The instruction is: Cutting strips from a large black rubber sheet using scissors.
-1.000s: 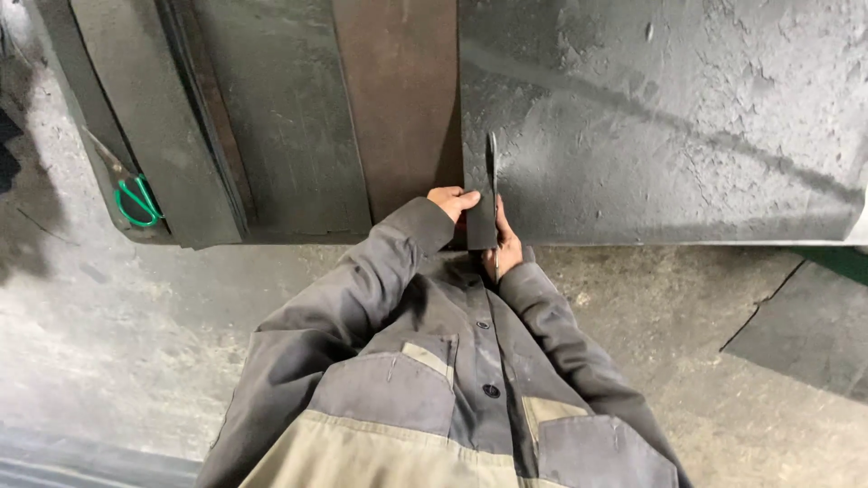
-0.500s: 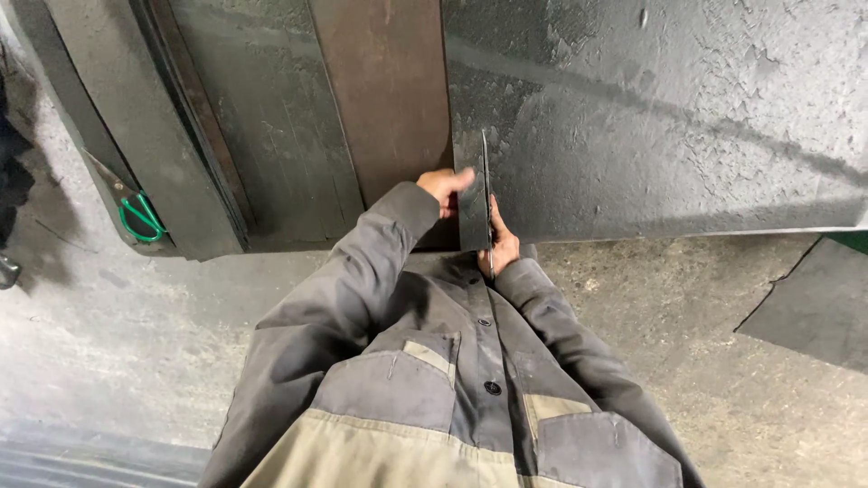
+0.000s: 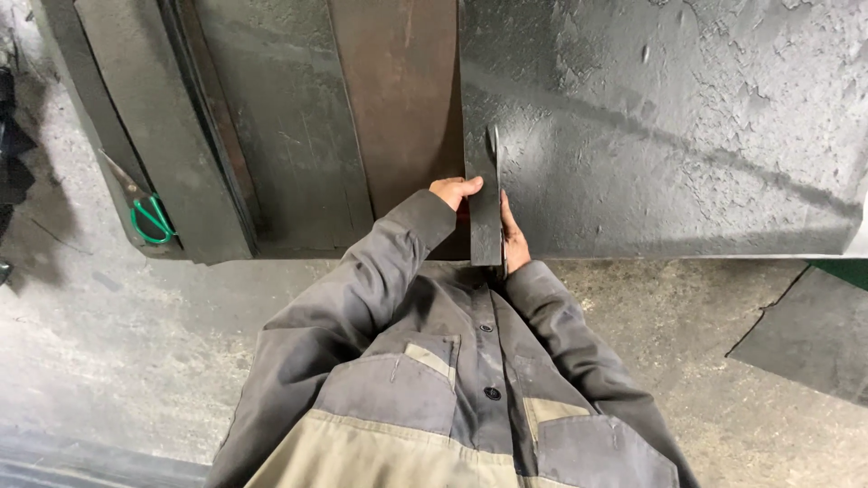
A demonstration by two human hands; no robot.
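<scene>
A flat dark metal strip (image 3: 485, 203) stands on edge against the front of a big grey rough-surfaced metal plate (image 3: 669, 126). My left hand (image 3: 455, 192) grips the strip from the left near its middle. On the other side my right hand (image 3: 513, 239) is pressed against the strip near its lower end. Both arms are in grey work-jacket sleeves. The fingers behind the strip are hidden.
A rusty brown plate (image 3: 398, 99) lies left of the grey one, with dark steel slabs (image 3: 271, 126) further left. Green-handled scissors (image 3: 145, 212) rest at the far left edge of the bench. Concrete floor (image 3: 136, 361) lies below; a dark sheet (image 3: 805, 334) is on the floor at right.
The view has shifted slightly, so the bench sits a little more to the right. Both hands keep their hold on the strip at the plate's edge.
</scene>
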